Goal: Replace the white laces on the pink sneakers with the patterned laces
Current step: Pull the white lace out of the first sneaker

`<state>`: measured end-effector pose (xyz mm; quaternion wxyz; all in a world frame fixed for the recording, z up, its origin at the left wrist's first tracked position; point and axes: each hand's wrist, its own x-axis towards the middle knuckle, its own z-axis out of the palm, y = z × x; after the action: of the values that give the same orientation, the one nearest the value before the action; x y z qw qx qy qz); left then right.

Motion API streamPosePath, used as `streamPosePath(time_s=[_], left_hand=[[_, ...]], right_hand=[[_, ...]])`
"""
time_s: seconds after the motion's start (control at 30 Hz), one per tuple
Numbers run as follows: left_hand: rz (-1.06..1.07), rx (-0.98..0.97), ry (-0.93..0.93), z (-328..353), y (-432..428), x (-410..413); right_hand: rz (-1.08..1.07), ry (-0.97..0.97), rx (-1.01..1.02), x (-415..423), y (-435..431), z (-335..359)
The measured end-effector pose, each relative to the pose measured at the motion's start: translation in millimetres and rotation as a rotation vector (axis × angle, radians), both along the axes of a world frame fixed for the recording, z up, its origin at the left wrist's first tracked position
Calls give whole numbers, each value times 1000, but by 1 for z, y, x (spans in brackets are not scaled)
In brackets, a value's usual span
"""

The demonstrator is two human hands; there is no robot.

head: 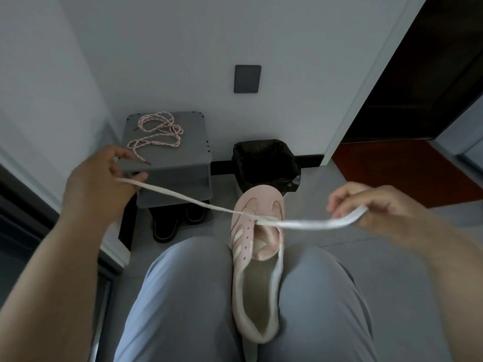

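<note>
Left hand (pixel 98 178), right hand (pixel 376 205) pinch white lace (pixel 198 203); lace ends hidden in fists.

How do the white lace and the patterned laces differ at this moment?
The white lace is flat and plain white; the patterned laces look round, like cord, pink with darker flecks. The white lace is pulled out between the left hand and the right hand and passes through the pink sneaker near the toe; the patterned laces lie loose in loops on the grey stool, untouched. Both are long shoelaces.
</note>
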<state>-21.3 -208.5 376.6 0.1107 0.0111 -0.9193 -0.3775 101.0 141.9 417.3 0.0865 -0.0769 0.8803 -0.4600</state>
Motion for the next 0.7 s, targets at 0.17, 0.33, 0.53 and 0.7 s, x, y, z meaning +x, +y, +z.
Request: streamPosePath(time_s=[0.17, 0.33, 0.53, 0.7], left_hand=[[-662, -254, -479, 8, 7, 14], [-678, -201, -318, 5, 25, 17], [-568, -247, -110, -19, 67, 24], [-703, -119, -151, -34, 106, 41]], right_hand=[[152, -172, -92, -19, -36, -22], [-107, -229, -460, -37, -51, -45], [-204, 52, 301, -49, -73, -73], [-55, 66, 601, -52, -82, -58]])
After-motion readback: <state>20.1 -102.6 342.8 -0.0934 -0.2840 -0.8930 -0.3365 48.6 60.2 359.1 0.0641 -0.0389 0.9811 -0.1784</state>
